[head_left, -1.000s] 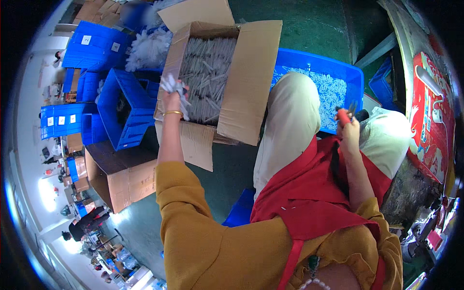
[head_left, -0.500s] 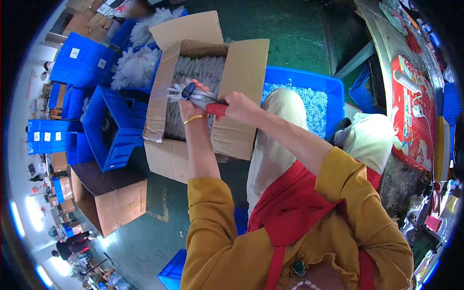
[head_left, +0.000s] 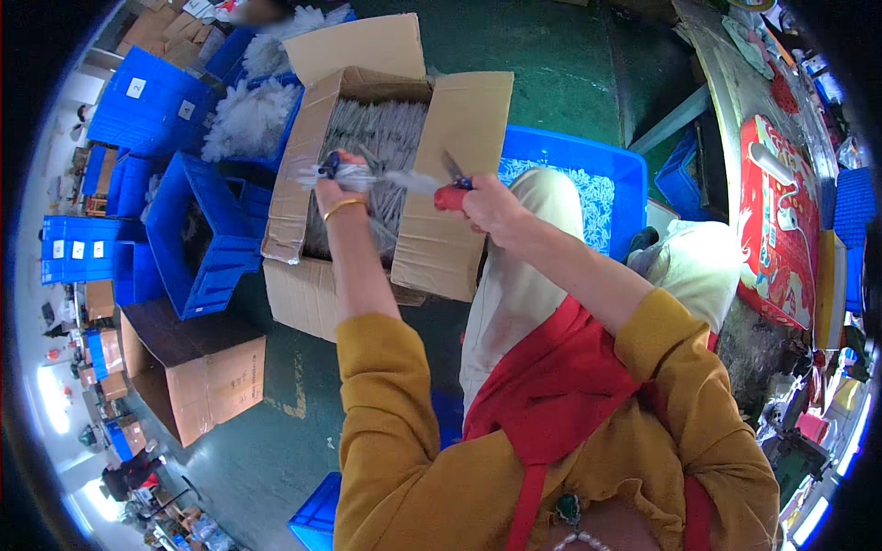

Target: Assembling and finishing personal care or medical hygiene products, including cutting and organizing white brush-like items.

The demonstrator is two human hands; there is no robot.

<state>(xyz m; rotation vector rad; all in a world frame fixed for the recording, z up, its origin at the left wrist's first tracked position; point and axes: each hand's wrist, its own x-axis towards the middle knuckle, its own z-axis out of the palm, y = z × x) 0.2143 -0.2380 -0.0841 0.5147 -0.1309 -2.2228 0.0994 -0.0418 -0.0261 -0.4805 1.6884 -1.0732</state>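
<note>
My left hand [head_left: 338, 191], with a gold bangle at the wrist, is closed on a bundle of thin whitish translucent plastic pieces [head_left: 358, 174] above the open cardboard box [head_left: 462, 156]. Something dark blue shows by its fingertips. To its right, my right hand [head_left: 496, 209] grips a red-handled cutting tool [head_left: 450, 196], its dark jaws pointing up. Between the hands is a blurred whitish strip [head_left: 409, 182]; whether it touches either one I cannot tell. Rows of similar thin pieces [head_left: 378, 129] fill the box.
Right of the box, a blue tub [head_left: 634, 174] holds many small white pieces [head_left: 593, 195] beside my knees. Blue crates [head_left: 197, 239] and an empty-looking carton [head_left: 211, 386] stand at left. A workbench with a red board [head_left: 776, 230] runs along the right.
The hands have drawn apart: my right hand with the tool has moved right, away from the bundle, and its dark jaws now show. My left hand has shifted slightly left.
</note>
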